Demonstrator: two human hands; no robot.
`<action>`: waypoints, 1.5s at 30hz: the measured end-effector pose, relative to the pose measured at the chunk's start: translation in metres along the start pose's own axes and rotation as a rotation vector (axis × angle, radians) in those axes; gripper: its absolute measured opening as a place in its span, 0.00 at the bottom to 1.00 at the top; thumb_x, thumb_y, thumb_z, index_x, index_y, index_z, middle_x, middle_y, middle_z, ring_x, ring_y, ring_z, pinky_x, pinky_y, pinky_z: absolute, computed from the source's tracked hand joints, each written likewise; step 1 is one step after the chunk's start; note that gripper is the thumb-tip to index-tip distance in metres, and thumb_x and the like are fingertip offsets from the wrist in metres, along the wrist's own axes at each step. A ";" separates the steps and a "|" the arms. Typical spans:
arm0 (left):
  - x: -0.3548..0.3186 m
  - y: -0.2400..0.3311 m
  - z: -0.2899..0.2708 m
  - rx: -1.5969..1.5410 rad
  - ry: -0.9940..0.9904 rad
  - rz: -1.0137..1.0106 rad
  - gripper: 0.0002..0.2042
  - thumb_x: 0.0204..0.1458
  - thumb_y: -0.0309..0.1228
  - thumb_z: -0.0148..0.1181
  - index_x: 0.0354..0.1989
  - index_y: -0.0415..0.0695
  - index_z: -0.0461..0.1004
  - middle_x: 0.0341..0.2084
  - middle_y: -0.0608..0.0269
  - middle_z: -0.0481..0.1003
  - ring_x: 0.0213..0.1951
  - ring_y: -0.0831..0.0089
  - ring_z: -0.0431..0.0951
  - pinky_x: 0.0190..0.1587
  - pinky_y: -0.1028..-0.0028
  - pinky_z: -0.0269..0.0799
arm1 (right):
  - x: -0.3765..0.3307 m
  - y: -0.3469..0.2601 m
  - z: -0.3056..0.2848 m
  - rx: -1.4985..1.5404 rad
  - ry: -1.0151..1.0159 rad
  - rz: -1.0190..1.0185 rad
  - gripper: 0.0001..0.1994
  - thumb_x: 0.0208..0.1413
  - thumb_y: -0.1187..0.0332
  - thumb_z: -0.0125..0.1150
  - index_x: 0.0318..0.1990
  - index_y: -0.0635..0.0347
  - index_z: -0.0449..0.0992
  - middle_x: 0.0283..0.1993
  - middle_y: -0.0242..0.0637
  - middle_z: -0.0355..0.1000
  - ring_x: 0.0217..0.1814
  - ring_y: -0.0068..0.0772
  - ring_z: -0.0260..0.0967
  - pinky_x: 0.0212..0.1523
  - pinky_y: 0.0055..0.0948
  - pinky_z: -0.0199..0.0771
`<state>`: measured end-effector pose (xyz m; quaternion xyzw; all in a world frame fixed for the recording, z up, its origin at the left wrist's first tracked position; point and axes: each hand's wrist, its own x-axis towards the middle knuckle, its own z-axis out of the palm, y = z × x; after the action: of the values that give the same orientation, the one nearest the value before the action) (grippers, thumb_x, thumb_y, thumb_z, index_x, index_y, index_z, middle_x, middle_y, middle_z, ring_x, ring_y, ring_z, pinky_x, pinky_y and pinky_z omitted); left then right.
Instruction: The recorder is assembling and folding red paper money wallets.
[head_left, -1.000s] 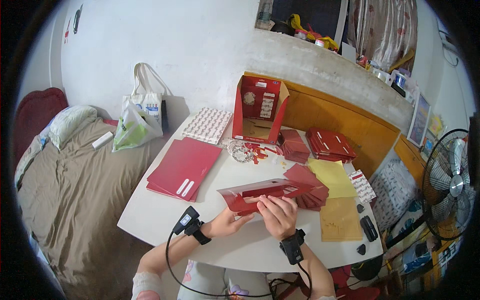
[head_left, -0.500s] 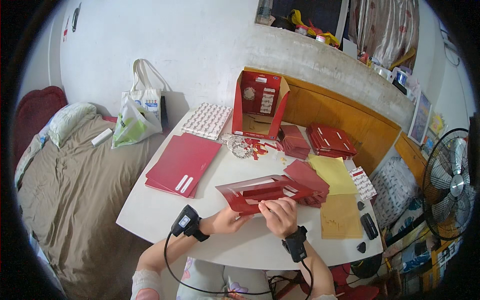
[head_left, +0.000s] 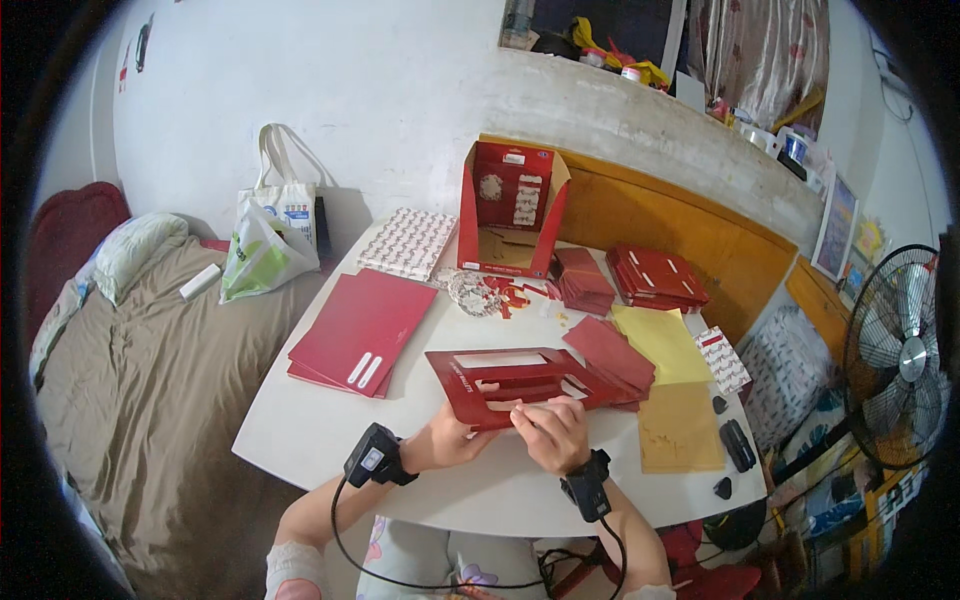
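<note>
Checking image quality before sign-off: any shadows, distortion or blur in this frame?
Head view: black vignetting rounds the corners; head view: shadow falls right of the cream canvas tote bag; head view: the red cardboard sheet with cut-out windows looks fairly sharp.

Two black boxes sit on black straps, with thin black wires. The frilly white left sleeve has pink. Purple flowers dot the pale pants.

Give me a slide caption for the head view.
Left hand and right hand hold a windowed red card above a white table.
</note>
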<state>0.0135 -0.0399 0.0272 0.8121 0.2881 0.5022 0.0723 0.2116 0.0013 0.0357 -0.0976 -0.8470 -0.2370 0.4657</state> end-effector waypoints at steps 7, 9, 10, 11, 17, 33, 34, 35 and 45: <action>0.010 0.012 -0.010 -0.063 0.074 -0.055 0.14 0.44 0.17 0.63 0.41 0.40 0.78 0.40 0.50 0.78 0.37 0.58 0.79 0.39 0.68 0.75 | -0.001 0.007 -0.002 -0.031 0.056 0.046 0.10 0.47 0.76 0.63 0.39 0.55 0.76 0.37 0.28 0.73 0.33 0.27 0.67 0.41 0.30 0.65; 0.009 0.012 -0.009 -0.037 0.092 -0.051 0.13 0.44 0.17 0.63 0.40 0.39 0.79 0.38 0.51 0.78 0.35 0.58 0.79 0.37 0.68 0.74 | -0.001 0.007 -0.002 -0.048 0.049 0.049 0.12 0.47 0.74 0.61 0.42 0.55 0.75 0.38 0.28 0.73 0.34 0.26 0.67 0.42 0.30 0.66; 0.009 0.011 -0.008 -0.008 0.112 -0.044 0.12 0.44 0.17 0.63 0.39 0.39 0.79 0.36 0.51 0.78 0.34 0.58 0.79 0.36 0.68 0.74 | -0.001 0.007 -0.002 -0.065 0.043 0.048 0.14 0.48 0.72 0.60 0.45 0.56 0.75 0.39 0.27 0.72 0.35 0.26 0.66 0.44 0.30 0.66; 0.007 0.010 -0.007 -0.009 0.111 -0.046 0.12 0.44 0.17 0.63 0.39 0.39 0.79 0.36 0.51 0.78 0.34 0.58 0.79 0.36 0.68 0.74 | -0.001 0.006 -0.001 -0.064 0.043 0.050 0.14 0.48 0.72 0.60 0.45 0.56 0.75 0.39 0.27 0.72 0.35 0.26 0.66 0.44 0.30 0.66; 0.000 0.003 -0.006 0.047 0.144 0.004 0.11 0.41 0.17 0.66 0.36 0.39 0.79 0.31 0.52 0.78 0.29 0.58 0.79 0.31 0.69 0.73 | 0.008 0.002 -0.005 -0.036 0.061 0.062 0.10 0.46 0.77 0.62 0.37 0.56 0.77 0.36 0.29 0.75 0.34 0.26 0.70 0.40 0.30 0.65; 0.010 0.009 -0.012 0.556 0.230 0.259 0.14 0.33 0.27 0.70 0.32 0.48 0.77 0.32 0.70 0.73 0.36 0.71 0.71 0.44 0.66 0.64 | 0.006 -0.003 0.002 -0.035 0.075 0.136 0.08 0.44 0.71 0.65 0.34 0.54 0.79 0.38 0.24 0.73 0.44 0.25 0.70 0.48 0.33 0.68; 0.012 0.009 -0.013 0.559 0.161 0.324 0.13 0.35 0.27 0.69 0.32 0.49 0.78 0.33 0.71 0.74 0.36 0.72 0.71 0.44 0.67 0.64 | 0.006 -0.004 0.003 -0.036 0.050 0.127 0.08 0.44 0.71 0.65 0.35 0.53 0.79 0.37 0.24 0.73 0.43 0.25 0.70 0.48 0.33 0.67; 0.013 0.007 -0.010 0.519 0.172 0.341 0.14 0.35 0.25 0.70 0.34 0.48 0.77 0.33 0.71 0.75 0.36 0.70 0.72 0.40 0.67 0.63 | 0.006 -0.003 0.003 -0.039 0.050 0.127 0.08 0.44 0.71 0.65 0.35 0.53 0.79 0.37 0.24 0.73 0.43 0.25 0.70 0.48 0.33 0.67; 0.007 0.002 -0.013 0.524 0.208 0.328 0.11 0.35 0.22 0.66 0.30 0.45 0.78 0.28 0.71 0.73 0.35 0.72 0.72 0.42 0.67 0.64 | -0.001 0.014 -0.007 -0.002 0.018 0.123 0.10 0.46 0.74 0.60 0.38 0.55 0.79 0.40 0.26 0.75 0.42 0.24 0.72 0.48 0.30 0.66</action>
<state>0.0052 -0.0398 0.0398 0.7830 0.2787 0.4962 -0.2510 0.2225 0.0101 0.0424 -0.1476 -0.8348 -0.2099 0.4870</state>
